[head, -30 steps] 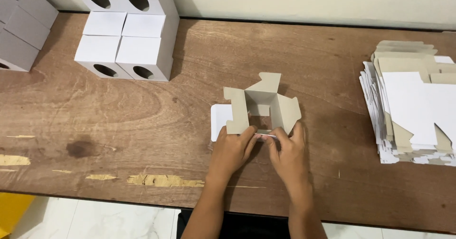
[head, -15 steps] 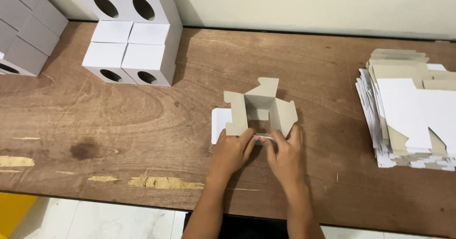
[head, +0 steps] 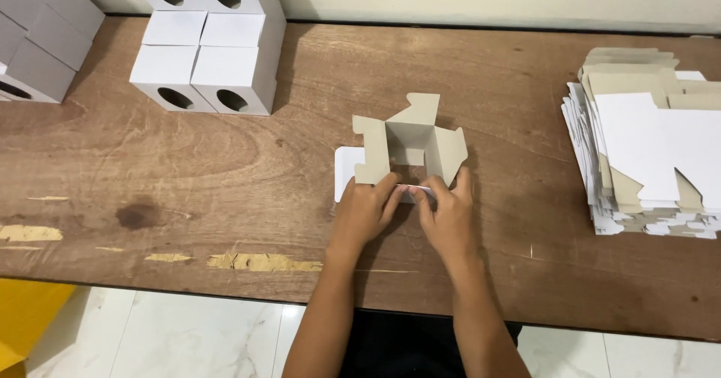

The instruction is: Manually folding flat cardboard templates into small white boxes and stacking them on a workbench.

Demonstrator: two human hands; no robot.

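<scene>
A half-folded cardboard box [head: 409,141], grey inside and white outside, stands open on the wooden table [head: 225,167] with its flaps spread upward. My left hand [head: 366,213] presses on its near left flap. My right hand [head: 448,216] pinches the near edge of the box beside it. Both hands touch the box at its front side, fingers curled on the cardboard. Part of the near flap is hidden under my fingers.
A stack of flat, unfolded box blanks [head: 650,145] lies at the right. Finished white boxes with round holes [head: 206,55] stand at the back left, with more grey-white boxes [head: 37,40] at the far left. The table's front edge runs below my wrists.
My hands and the box stay almost in place; the fingers shifted slightly on the near flap. The camera has tilted a little.
</scene>
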